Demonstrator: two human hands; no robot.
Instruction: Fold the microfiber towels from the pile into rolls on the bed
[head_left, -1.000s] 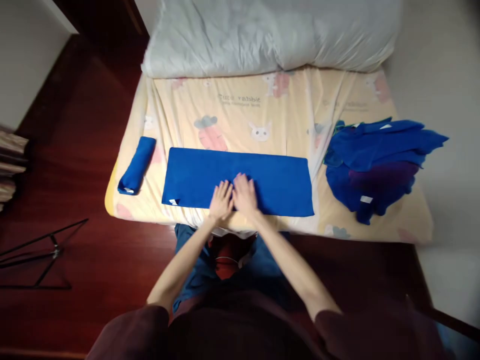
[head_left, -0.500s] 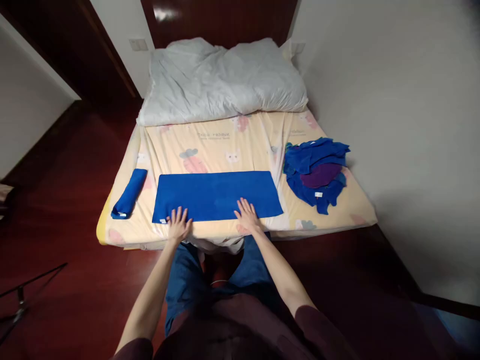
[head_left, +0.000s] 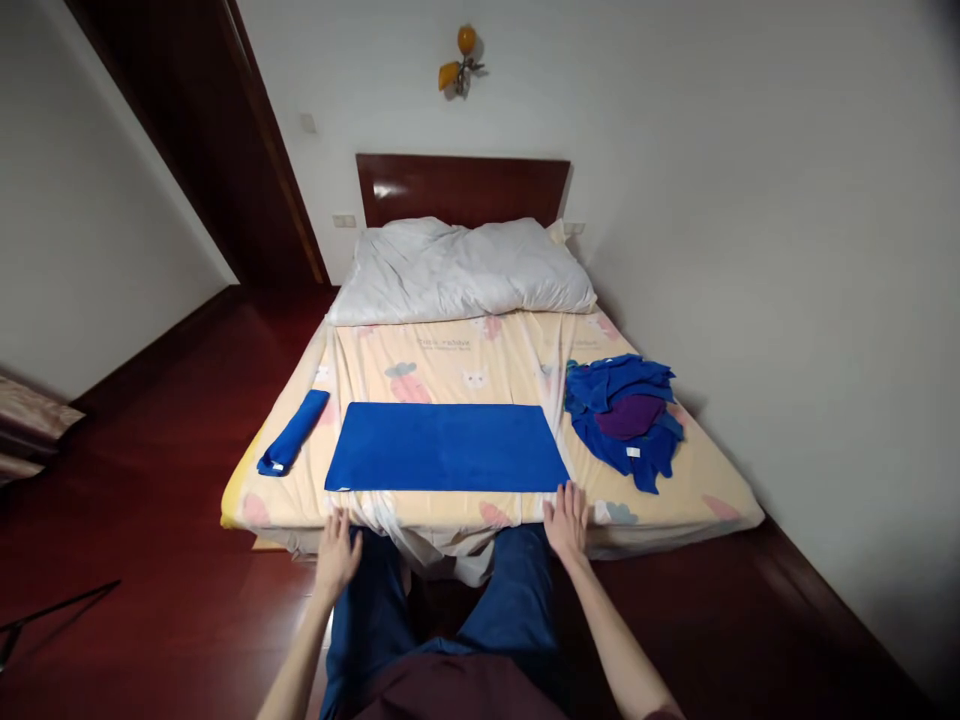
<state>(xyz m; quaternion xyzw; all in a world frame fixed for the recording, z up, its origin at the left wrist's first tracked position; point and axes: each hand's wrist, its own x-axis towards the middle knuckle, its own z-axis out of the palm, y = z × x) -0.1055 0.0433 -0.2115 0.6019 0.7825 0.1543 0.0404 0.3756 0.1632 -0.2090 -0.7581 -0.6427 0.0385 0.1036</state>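
Bedsheet [head_left: 442, 362]: one roll [head_left: 297, 433] looks done, flat cloth [head_left: 450, 448] and heap [head_left: 628, 415] seemingly remain — my left hand [head_left: 337, 555], right hand [head_left: 568, 523] both empty.

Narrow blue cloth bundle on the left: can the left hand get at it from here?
Probably yes: the left hand is open and holds nothing, and only patterned bedsheet shows between it and the narrow blue cloth bundle.

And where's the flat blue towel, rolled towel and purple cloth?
Flat blue towel [head_left: 448, 447]: head view, middle of its top.
Rolled blue towel [head_left: 295, 434]: head view, halfway along.
Purple cloth [head_left: 630, 416]: head view, middle of its visible part.
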